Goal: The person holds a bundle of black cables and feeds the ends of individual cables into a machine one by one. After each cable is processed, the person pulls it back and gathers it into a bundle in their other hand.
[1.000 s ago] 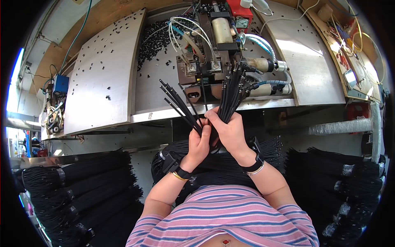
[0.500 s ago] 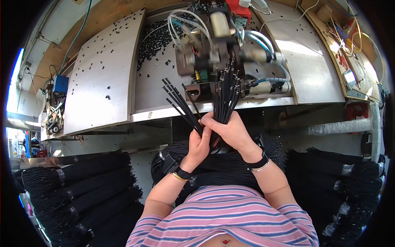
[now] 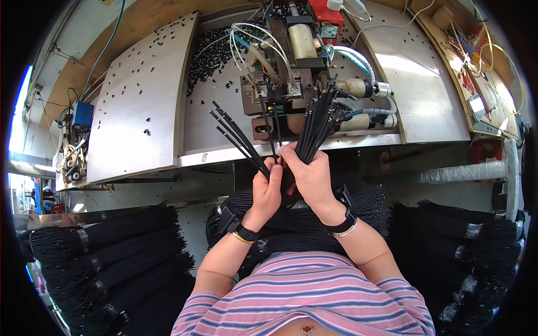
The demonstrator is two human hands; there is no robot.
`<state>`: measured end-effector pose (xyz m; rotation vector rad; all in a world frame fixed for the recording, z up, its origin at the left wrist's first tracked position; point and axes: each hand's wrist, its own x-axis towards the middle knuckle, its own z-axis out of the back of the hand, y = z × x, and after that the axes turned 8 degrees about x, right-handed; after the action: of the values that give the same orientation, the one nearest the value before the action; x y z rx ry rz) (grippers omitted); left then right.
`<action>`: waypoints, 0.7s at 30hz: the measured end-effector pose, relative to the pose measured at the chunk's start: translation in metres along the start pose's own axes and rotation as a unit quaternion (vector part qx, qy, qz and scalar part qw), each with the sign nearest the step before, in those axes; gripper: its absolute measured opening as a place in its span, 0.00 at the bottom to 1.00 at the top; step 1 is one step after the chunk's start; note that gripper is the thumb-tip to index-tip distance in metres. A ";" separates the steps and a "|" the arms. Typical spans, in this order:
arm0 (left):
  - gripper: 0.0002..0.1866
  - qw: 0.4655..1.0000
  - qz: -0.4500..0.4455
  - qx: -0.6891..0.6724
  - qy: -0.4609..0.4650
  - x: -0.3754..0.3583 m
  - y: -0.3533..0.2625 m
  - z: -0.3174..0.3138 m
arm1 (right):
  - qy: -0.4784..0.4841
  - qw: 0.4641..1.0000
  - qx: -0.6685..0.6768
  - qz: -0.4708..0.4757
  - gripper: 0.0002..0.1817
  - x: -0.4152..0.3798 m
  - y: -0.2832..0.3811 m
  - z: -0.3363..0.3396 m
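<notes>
My left hand (image 3: pixel 267 191) is closed around a small fan of thin black cords (image 3: pixel 241 138), whose tipped ends point up and left. A thicker bundle of black cords (image 3: pixel 316 126) is gripped in my right hand (image 3: pixel 314 182), leaning up to the right in front of the machine. Between the two bunches, a single black cord (image 3: pixel 268 126) stands nearly upright, its top at the machine (image 3: pixel 273 92). My fingertips almost meet at the base of the cords. The lower lengths run down out of sight behind my hands.
The metal table edge (image 3: pixel 218 158) lies just beyond my hands. Small black bits (image 3: pixel 210 61) are scattered over the worktop. Air cylinders (image 3: pixel 364 88) and hoses stick out at the machine's right. Large bundles of black cords (image 3: pixel 112 269) hang at left and right (image 3: pixel 459 263).
The right-hand bundle has shifted right, away from the left-hand fan. Between them, cords now stand more upright toward the machine. The machine's upper parts, blurred before, now look sharp.
</notes>
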<state>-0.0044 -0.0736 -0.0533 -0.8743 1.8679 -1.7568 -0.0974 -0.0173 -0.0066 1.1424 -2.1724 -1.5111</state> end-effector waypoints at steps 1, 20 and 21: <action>0.13 1.000 -0.003 -0.011 -0.003 0.001 0.000 0.000 | -0.001 1.000 0.000 0.000 0.10 0.001 0.000 -0.001; 0.11 1.000 0.015 -0.006 0.004 -0.006 0.008 -0.003 | 0.052 0.998 -0.018 -0.028 0.10 -0.005 0.006 0.005; 0.11 1.000 0.018 -0.005 0.022 -0.009 0.011 -0.003 | 0.053 0.998 -0.018 -0.030 0.10 -0.008 0.005 0.008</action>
<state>-0.0013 -0.0650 -0.0648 -0.8079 1.9094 -1.7597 -0.0990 -0.0055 -0.0041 1.2557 -2.0511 -1.4715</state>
